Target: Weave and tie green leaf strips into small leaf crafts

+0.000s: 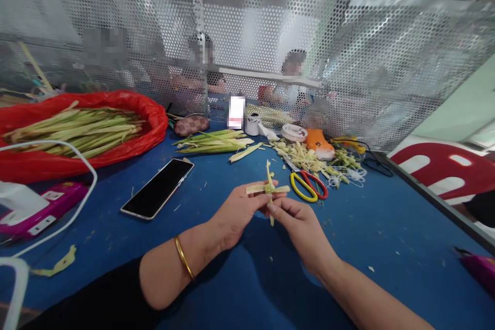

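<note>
Between my two hands is a small cross-shaped piece of woven pale-green leaf strips (268, 187), its ends sticking out to four sides. My left hand (240, 209) pinches it from the left, fingers behind and thumb in front. From the right, my right hand (296, 219) has thumb and fingers closed on the lower part of the same piece. Just beyond lie scissors (309, 185) with one yellow and one red handle. A pile of leaf scraps (305, 157) spreads behind them, and a bundle of green leaf strips (216, 141) lies further back.
A red plastic bag (154, 113) full of long strips stands at left, near a purple power strip (46, 211) and white cable. A black phone (158, 189) lies left of my hands. Tape (294, 133) and an orange packet (319, 143) sit before the perforated metal screen (263, 26); people are behind it.
</note>
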{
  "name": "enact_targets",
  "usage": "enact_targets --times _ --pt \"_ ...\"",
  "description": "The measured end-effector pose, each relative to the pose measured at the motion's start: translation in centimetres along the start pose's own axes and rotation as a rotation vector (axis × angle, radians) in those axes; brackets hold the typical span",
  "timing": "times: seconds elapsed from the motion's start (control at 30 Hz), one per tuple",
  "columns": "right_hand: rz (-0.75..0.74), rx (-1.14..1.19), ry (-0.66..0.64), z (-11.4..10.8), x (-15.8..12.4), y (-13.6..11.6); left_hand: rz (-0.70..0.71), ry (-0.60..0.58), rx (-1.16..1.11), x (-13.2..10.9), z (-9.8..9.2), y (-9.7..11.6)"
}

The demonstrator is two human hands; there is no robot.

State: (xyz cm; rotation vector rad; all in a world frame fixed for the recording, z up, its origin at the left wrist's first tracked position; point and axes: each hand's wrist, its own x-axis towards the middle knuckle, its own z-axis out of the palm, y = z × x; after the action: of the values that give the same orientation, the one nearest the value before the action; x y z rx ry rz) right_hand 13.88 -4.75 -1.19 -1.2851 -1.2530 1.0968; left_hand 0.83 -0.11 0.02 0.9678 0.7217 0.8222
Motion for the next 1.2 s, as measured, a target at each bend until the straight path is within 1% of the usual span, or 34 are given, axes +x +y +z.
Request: enact_targets --times 0.2,0.43,0.7,0.77,0.83,0.9,0.93,1.0,1.03,1.07,1.1,1.2 --pt "-0.041 -0.035 -0.062 -0.2 -0.2 -0.2 -0.037 -0.004 -0.011 0.0 -0.1 0.2" --pt "-0.142 -0.173 -0.091 -0.3 -0.3 -0.4 -0.027 0.014 -0.022 -0.1 -0.1 0.2" --pt "-0.235 -0.268 -0.115 -0.1 -0.3 0.0 -0.032 0.044 -0.052 -0.1 0.0 0.1" --pt "-0.250 -0.308 -0.115 0.0 -0.3 0.1 -0.046 0.044 -0.060 0.0 -0.1 0.3" --pt "-0.248 -0.395 -0.115 -0.1 -0.4 0.1 -0.059 0.055 -0.062 0.0 -0.3 0.6" --pt "-0.253 -0.520 -0.077 -0.5 -0.5 -0.1 -0.056 0.068 -0.054 0.1 -0.5 1.1" --pt "-0.267 -0.580 -0.023 -0.8 -0.5 -0.3 -0.051 0.066 -0.048 0.1 -0.7 1.3" --pt "-0.298 -0.642 0.137 -1.5 -0.3 -0.7 -0.054 0.033 -0.034 0.2 -1.0 1.6" --pt "-0.306 -0.634 0.206 -1.8 -0.2 -0.8 -0.065 0.008 -0.027 0.2 -1.1 1.6" --pt "-0.304 -0.609 0.234 -2.1 0.0 -0.9 -0.079 -0.008 -0.023 0.2 -1.2 1.6" --pt "-0.287 -0.578 0.210 -2.2 0.2 -1.0 -0.093 -0.013 -0.019 0.2 -1.2 1.6" --pt "-0.221 -0.522 0.013 -2.2 0.8 -0.9 -0.120 0.016 0.017 0.1 -1.1 1.3"
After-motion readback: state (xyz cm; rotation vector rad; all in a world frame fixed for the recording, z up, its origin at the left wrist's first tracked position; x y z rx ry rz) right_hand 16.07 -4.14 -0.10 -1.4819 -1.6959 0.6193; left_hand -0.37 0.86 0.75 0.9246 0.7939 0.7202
